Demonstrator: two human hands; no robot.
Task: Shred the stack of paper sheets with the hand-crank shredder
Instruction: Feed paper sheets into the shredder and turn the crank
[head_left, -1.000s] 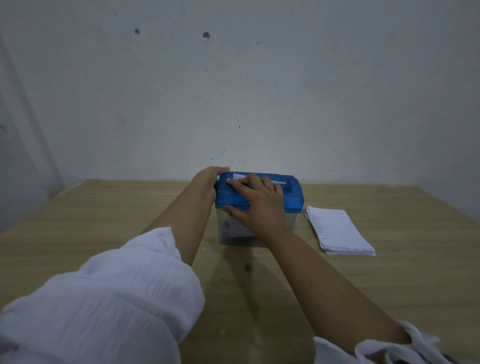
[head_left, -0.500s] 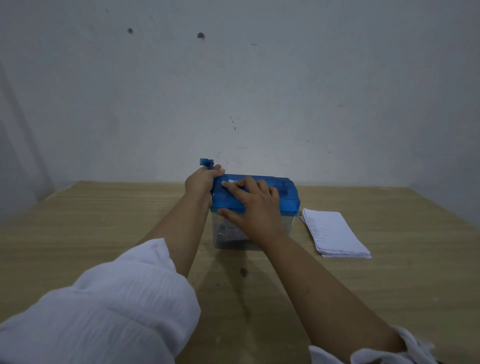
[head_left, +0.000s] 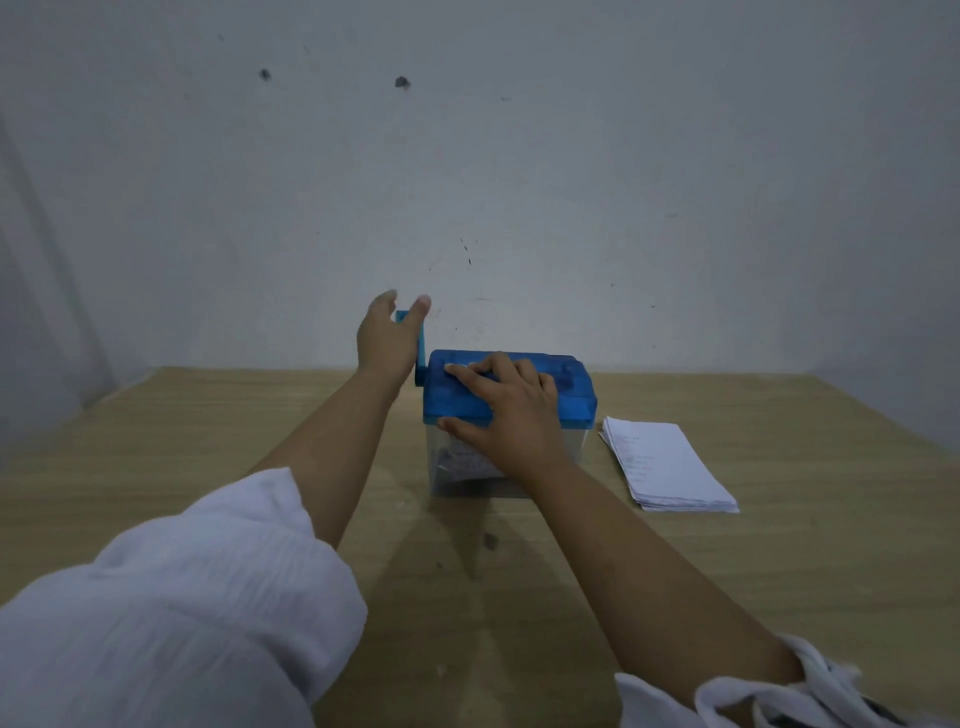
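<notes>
Head view: I observe the hand-crank shredder (head_left: 574, 395) standing on the tabletop (head_left: 208, 426), directly beneath the right hand (head_left: 506, 410). That hand lies flat on the blue lid, fingers spread and fairly straight, with the thumb along the lid's near edge. The clear bin (head_left: 575, 444) under the lid shows below and to the right of this hand; something pale lies inside it, too dim to identify.

The left hand (head_left: 387, 340) is raised to the left of the right hand, at the shredder's left end. The blue crank (head_left: 420, 358) rises just beside its palm, and the knob shows between the upright thumb and a finger. The remaining fingers are hidden, so I cannot tell whether this hand grips the crank or only rests against it.

The stack of paper sheets (head_left: 665, 467) lies flat on the tabletop to the right of the right hand, near the shredder but not touching it. White sleeves (head_left: 182, 597) cover both upper forearms.
</notes>
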